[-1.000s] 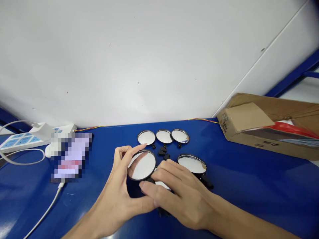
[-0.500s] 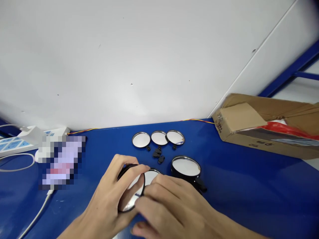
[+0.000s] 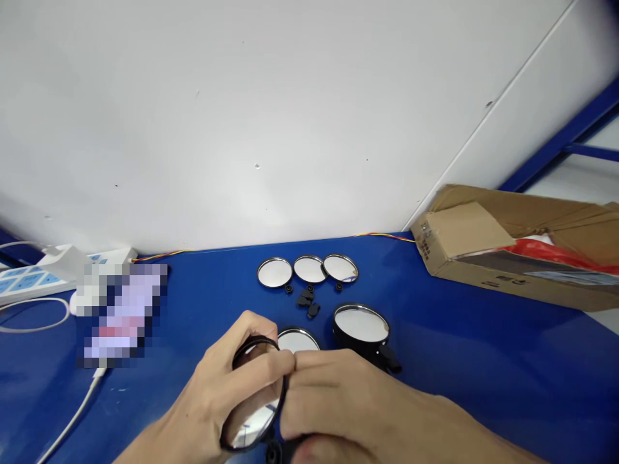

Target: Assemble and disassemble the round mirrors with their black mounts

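My left hand (image 3: 213, 393) is wrapped round a round black-rimmed mirror (image 3: 254, 412), tilted low in the view. Touching it on the right, my right hand (image 3: 338, 406) has its fingers curled over a dark part beside the mirror's black joint (image 3: 273, 451); most of that part is hidden. Behind my hands lies another round mirror (image 3: 298, 338), partly covered. To the right rests a thicker black mirror (image 3: 361, 323) with a black arm. Three round mirrors (image 3: 275, 272) stand in a row farther back, with several small black pieces (image 3: 305, 298) in front of them.
On the left of the blue table (image 3: 203, 290) are a blurred phone (image 3: 126, 312) with a white cable (image 3: 72, 419) and a power strip (image 3: 111, 259). An open cardboard box (image 3: 469, 229) with red plastic sits at the right. A white wall (image 3: 290, 116) rises behind.
The held mirror has come nearer and lower, and its black joint now shows. My right hand has shifted slightly right, with its fingers more closed. More of the mirror behind is uncovered.
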Tool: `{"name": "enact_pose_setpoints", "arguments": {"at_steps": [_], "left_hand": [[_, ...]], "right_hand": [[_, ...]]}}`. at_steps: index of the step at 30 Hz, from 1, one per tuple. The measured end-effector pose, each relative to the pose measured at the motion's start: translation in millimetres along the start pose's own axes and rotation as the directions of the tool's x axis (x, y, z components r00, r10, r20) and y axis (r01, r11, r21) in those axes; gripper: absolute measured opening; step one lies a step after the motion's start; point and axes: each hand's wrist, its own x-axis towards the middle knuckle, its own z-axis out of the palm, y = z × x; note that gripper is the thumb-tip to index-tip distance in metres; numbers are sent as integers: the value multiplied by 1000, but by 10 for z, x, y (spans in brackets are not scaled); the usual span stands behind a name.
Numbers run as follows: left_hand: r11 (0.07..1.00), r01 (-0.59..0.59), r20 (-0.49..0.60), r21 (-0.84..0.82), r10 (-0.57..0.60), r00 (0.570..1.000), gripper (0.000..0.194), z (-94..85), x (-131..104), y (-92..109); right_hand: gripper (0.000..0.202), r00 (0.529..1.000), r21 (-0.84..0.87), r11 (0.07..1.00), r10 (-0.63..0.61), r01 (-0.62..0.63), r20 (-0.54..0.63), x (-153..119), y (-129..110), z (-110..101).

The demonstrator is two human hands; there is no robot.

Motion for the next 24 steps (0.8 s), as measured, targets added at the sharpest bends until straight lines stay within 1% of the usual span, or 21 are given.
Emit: {"name": "enact_pose_setpoints", "arguments": {"at_steps": [1,2,3,5,6,7,8,10,12,15,18,22,24], "left_hand": [[1000,10,2,15,-10,1000,28,-6,-1,-1],[999,19,3,32,-19,1000,28,-10,2,-4],[998,28,1,52,-28,1000,28,-13,9,-10],[996,36,-37,80,-33,999,28,-15,29,-27],[995,37,-65,88,-32,997,31,-14,40,-38],[994,45,-90,98,-36,995,34,-13,49,-51],[992,61,-107,112,-49,993,38,-10,55,-64],[984,116,-112,136,-101,989,47,-2,59,-91],[972,185,-100,148,-171,980,52,12,54,-109],[958,256,-88,131,-246,965,57,37,45,-109],[950,284,-72,128,-276,958,59,55,40,-94],[940,321,-55,117,-317,947,57,62,37,-99],[937,334,-52,107,-330,943,56,61,37,-109]], "right_hand": [[30,1000,53,999,6,-6,-10,-1,-30,-83],[28,1000,70,997,22,-22,-1,-4,-41,-161],[25,999,63,997,47,-46,-22,-9,-25,-232],[26,986,18,993,120,-119,-119,-18,87,-351],[28,961,-16,980,191,-198,-200,-25,179,-397],[27,922,-53,952,279,-303,-267,-33,286,-436],[26,885,-83,918,345,-387,-314,-44,400,-469],[25,828,-127,859,424,-497,-368,-74,621,-518],[21,800,-156,815,479,-558,-361,-111,796,-549],[20,779,-175,767,564,-617,-274,-155,940,-570],[22,760,-148,748,615,-647,-209,-162,971,-565],[25,729,-116,722,661,-683,-175,-121,948,-530],[26,731,-120,723,663,-681,-161,-101,933,-509]]}}
